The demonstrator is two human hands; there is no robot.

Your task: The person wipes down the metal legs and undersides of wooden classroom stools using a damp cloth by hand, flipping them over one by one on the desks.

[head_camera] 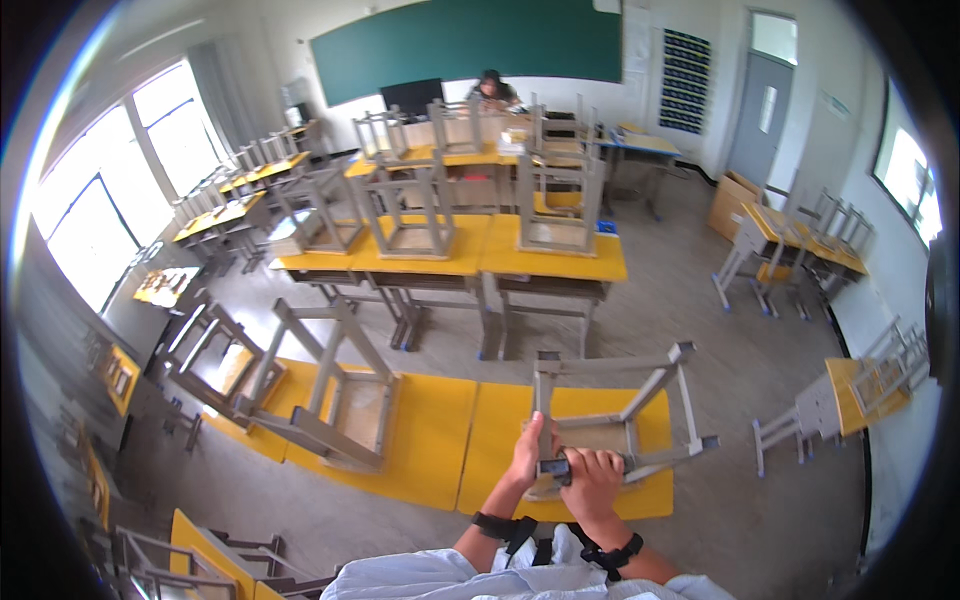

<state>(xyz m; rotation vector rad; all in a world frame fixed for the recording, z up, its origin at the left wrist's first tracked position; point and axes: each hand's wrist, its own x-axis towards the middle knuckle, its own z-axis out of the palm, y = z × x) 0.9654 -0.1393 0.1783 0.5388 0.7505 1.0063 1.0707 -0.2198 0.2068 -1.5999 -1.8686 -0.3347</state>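
Just before me an upturned stool (630,367) with grey legs rests seat-down on a yellow desk (495,450). My left hand (531,448) is at the stool's near left leg, thumb pointing up along it. My right hand (592,480) is closed around a grey bar of the stool near that leg's end; part of the grip is hidden by the fingers. Both wrists wear black straps. Left of this stool, another upturned stool (364,412) lies on the same row of desks, with one more beyond it.
A further row of yellow desks (450,244) with upturned stools and a stack of books (292,234) stands ahead. A person (493,90) is at the front below a green chalkboard (465,41). Desks line both sides. A cardboard box (733,202) stands near the grey door (759,120).
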